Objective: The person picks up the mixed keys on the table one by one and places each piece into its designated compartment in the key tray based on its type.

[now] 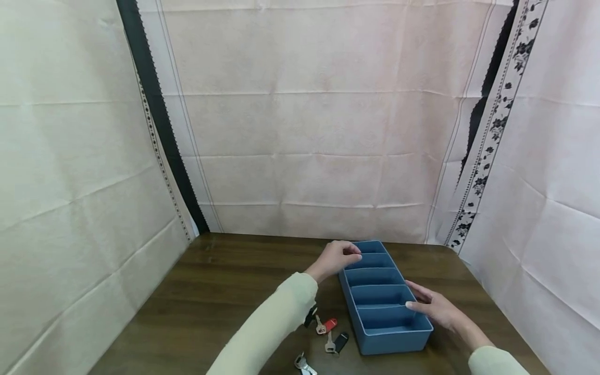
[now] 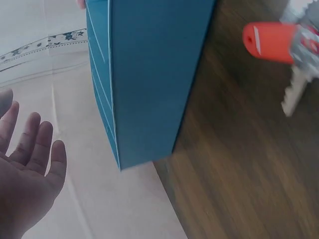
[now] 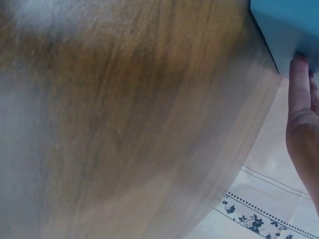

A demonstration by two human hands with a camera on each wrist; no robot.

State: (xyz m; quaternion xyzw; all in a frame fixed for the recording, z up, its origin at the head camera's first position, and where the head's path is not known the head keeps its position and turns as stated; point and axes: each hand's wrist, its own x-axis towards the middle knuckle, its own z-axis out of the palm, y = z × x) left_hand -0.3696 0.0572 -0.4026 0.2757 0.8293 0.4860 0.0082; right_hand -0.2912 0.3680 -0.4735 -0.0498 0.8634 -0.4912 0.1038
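A long blue box [image 1: 391, 344], split by cross walls into several compartments, stands on the table. My left hand [image 1: 338, 256] hovers at its far left rim, thumb and fingers loosely bent. In the left wrist view the fingers of that hand [image 2: 30, 164] are spread apart, and nothing shows between them. My right hand [image 1: 436, 308] holds the box's right wall, its thumb over the rim and its fingers along the outer side. The right wrist view has a fingertip of the hand [image 3: 301, 94] pressed to the box [image 3: 284, 30]. The visible compartments hold nothing.
Left of the box lie a key with a red head [image 1: 330, 325], a key with a black head [image 1: 341, 341] and a silver metal piece [image 1: 304, 364]. A black item [image 1: 310, 315] is partly hidden by my left sleeve. Pale cloth [image 1: 304, 130] hangs around the wooden table [image 1: 187, 307].
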